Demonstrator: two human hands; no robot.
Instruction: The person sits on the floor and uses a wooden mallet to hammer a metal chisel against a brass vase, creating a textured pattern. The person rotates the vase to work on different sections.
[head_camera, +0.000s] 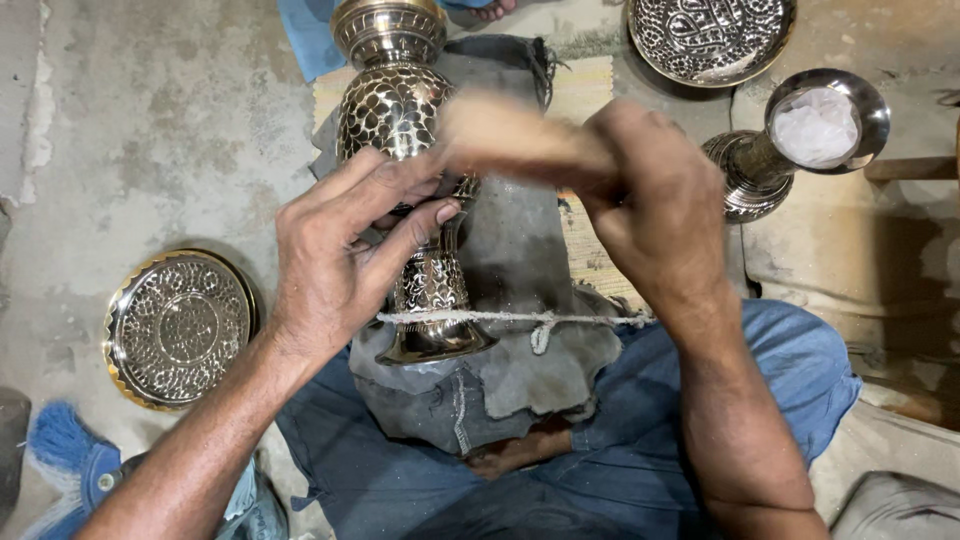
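Two bare forearms reach down from the bottom edge over a lap in blue trousers, covered by a grey cloth. Going left to right: a blue brush lies at the lower left corner on the concrete floor, and beside it an engraved round metal plate rests flat on that floor. Next, the left hand is curled around the narrow middle of a tall engraved brass vase, fingers wrapped across its stem. That vase lies tilted on the grey cloth over the lap, its flared foot pointing toward the person and its mouth away. A thin white string stretches across just above the foot. To the right, the right hand is closed around a pale wooden tool, blurred by motion, whose end sits over the vase's rounded body. A woven mat shows under the cloth. Further right, a second engraved dish lies at the top edge, and a small metal goblet lies on its side, white material inside its bowl
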